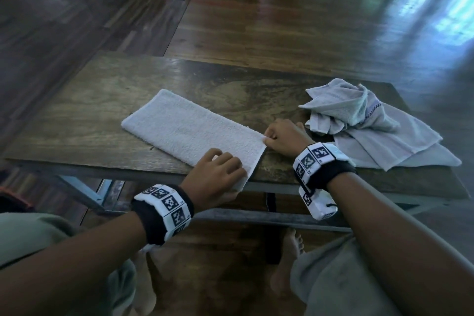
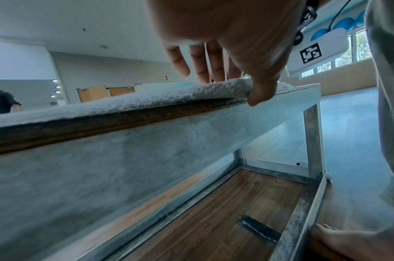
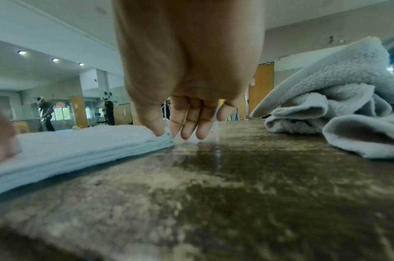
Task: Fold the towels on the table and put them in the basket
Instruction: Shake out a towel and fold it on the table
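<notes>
A white towel (image 1: 184, 128), folded into a long strip, lies slantwise on the wooden table (image 1: 102, 100). My left hand (image 1: 218, 174) pinches its near corner at the table's front edge, fingers on top and thumb under the cloth (image 2: 261, 95). My right hand (image 1: 279, 137) pinches the strip's near right corner between thumb and forefinger (image 3: 162, 130). In the right wrist view the towel (image 3: 79, 150) shows several stacked layers. No basket is in view.
A loose heap of unfolded white towels (image 1: 364, 120) lies on the table's right end, close beside my right hand. Below the tabletop is a metal frame (image 2: 314, 137) with a lower wooden shelf. My bare feet (image 1: 289, 259) stand under the front edge.
</notes>
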